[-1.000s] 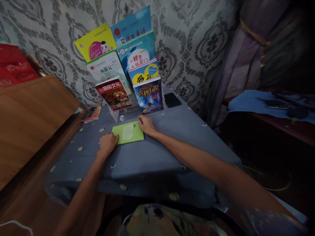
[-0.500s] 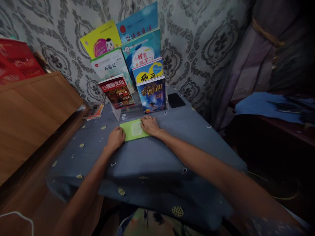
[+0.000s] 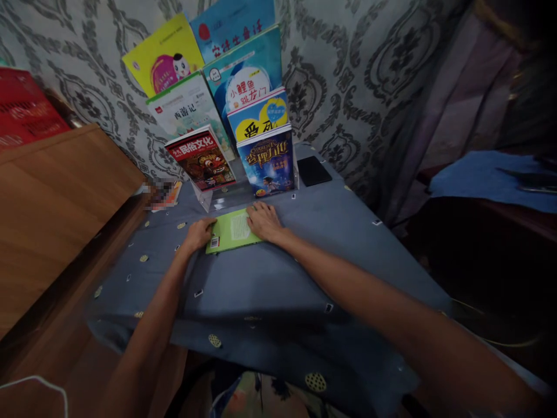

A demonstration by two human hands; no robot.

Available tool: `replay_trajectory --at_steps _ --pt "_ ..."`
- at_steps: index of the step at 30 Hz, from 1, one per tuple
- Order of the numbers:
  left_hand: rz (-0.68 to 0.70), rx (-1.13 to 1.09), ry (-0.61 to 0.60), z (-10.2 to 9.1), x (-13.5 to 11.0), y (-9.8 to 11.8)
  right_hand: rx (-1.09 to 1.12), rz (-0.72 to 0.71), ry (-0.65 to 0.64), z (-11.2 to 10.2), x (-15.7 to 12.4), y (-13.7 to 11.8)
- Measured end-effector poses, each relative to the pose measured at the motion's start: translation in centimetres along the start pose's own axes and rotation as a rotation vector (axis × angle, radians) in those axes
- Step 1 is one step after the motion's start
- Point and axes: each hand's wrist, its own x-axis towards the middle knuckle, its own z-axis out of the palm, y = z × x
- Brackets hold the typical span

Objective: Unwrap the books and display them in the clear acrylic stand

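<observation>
Hands [image 3: 264,223] have uncovered the barcode [image 3: 214,242] on the green book [image 3: 230,233]

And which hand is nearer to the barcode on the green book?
Left. The left hand is beside the barcode on the green book; the right hand lies on the book's other end.

This looks like a room in a home – the furnishings say so. At 12 o'clock runs a wall covering [image 3: 400,52] with grey scrollwork, and near 2 o'clock hangs a mauve curtain [image 3: 463,110]. A blue-grey tablecloth [image 3: 261,281] with small yellow motifs drapes the table toward 6 o'clock. Brightly illustrated books [image 3: 252,46] stand at 11 o'clock, as on a family's reading table – and wood-grain furniture [image 3: 65,215] sits at 9 o'clock.
</observation>
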Motion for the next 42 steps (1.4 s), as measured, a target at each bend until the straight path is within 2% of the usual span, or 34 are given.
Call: replay_trajectory --at_steps 3,8,13,17,20,23,27,30,35,42 --pt "0.031 -0.06 0.0 0.3 -0.8 -0.9 -0.03 -0.001 -0.003 0.1 0.0 0.0" --pt "0.114 -0.238 0.147 1.9 -4.4 -1.8 -0.06 0.012 0.007 0.6 0.0 -0.1" --pt "0.197 -0.296 0.234 3.1 -8.7 -1.8 -0.065 0.004 0.018 1.2 0.2 0.1" --pt "0.193 -0.31 0.284 3.4 -10.1 -1.6 -0.063 0.009 0.015 1.1 0.3 0.1" --pt "0.179 -0.295 0.309 3.2 -9.4 -1.5 -0.059 0.012 0.01 0.9 0.2 0.1" --pt "0.162 -0.256 0.304 2.9 -7.7 -1.3 -0.032 0.014 0.012 0.9 0.3 0.3" --pt "0.154 -0.183 0.242 2.4 -4.9 -0.6 0.063 0.027 0.033 1.3 1.1 1.5" --pt "0.148 -0.122 0.193 2.0 -3.0 0.3 0.191 0.062 0.095 1.8 2.1 3.2" --pt "0.17 -0.099 0.142 1.9 -0.6 2.3 0.397 0.149 0.239 2.6 3.4 5.6" --pt "0.281 -0.119 0.143 2.3 1.7 6.2 0.575 0.166 0.353 3.1 3.2 6.2"
